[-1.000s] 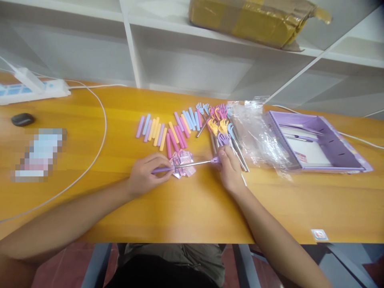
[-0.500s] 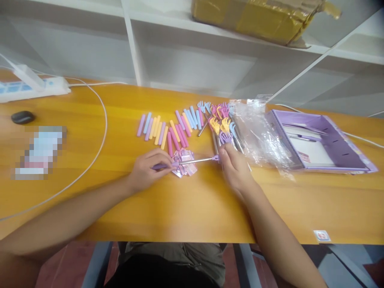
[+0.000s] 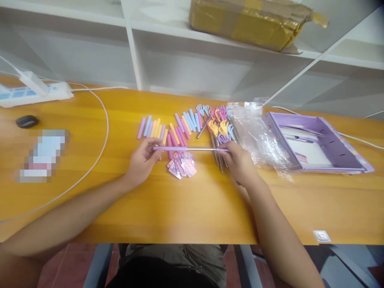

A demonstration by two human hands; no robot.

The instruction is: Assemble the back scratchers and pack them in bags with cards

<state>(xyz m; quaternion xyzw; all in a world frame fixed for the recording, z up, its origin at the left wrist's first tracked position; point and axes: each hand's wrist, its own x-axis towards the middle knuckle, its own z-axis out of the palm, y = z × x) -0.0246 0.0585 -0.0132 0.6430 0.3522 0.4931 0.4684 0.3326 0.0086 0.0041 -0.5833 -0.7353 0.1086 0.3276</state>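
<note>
Between my two hands I hold a thin metal rod with a purple sleeve (image 3: pixel 183 149), level and a little above the table. My left hand (image 3: pixel 142 160) pinches the purple sleeve end. My right hand (image 3: pixel 237 160) grips the other end, where a purple hand-shaped tip sits. Below the rod lies a small pile of pink tags (image 3: pixel 182 165). Several loose pastel sleeves (image 3: pixel 163 130) lie behind it, and a bunch of rods with coloured hand-shaped tips (image 3: pixel 218 124) lies by my right hand.
Crumpled clear plastic wrap (image 3: pixel 258 132) and an open purple box (image 3: pixel 318 144) lie to the right. A power strip (image 3: pixel 36 91) with a white cable (image 3: pixel 102 132) and a small dark object (image 3: pixel 27 121) sit at the left. A shelf behind holds a cardboard parcel (image 3: pixel 252 20).
Both hands have raised the rod off the pink tags and carried it away from me; it now sits level. The purple sleeve reaches further along the rod.
</note>
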